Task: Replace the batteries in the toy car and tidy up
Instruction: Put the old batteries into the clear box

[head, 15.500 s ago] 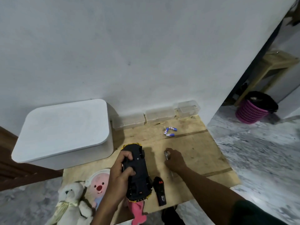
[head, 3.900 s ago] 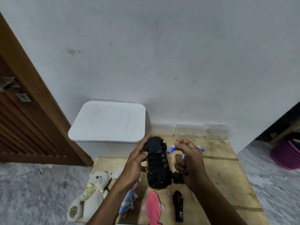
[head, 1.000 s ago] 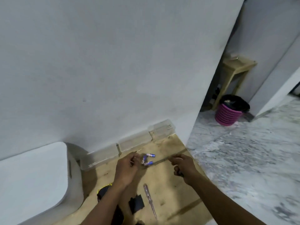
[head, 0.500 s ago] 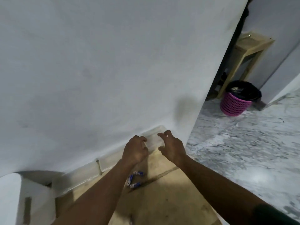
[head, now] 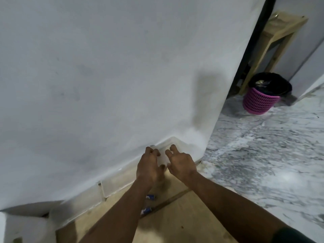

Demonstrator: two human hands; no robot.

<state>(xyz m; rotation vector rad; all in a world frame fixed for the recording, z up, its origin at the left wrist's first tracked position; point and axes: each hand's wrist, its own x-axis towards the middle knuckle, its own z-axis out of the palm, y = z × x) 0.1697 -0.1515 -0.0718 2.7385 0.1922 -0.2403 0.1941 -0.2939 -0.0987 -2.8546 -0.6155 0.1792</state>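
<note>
Head view: looks down on a wooden board (head: 175, 223) pushed against a white wall (head: 105, 76). Finds the left hand (head: 149, 166) and the right hand (head: 182, 162) side by side just below frame centre, both on the end clear box (head: 177, 142) of a row along the wall's foot. Left: fingers bent over the far rim, thumb at the near side, gripping the box. Right: fingers curled claw-like onto the lid, gripping it too, at 3 o'clock of the left hand. Too blurred for finer detail of the lid. Shows two blue batteries (head: 151, 196) on the board at 6 o'clock of the left hand, near each other, partly hidden behind the left forearm. Places a second clear box (head: 115, 183) at 8 o'clock of the hands, against the wall. Catches a white bin (head: 10, 225) at the frame's 8 o'clock corner. Puts a pink basket (head: 257, 102) with a black liner at 2 o'clock on the marble floor (head: 263, 155), with a wooden stool (head: 275, 32) just behind it
</note>
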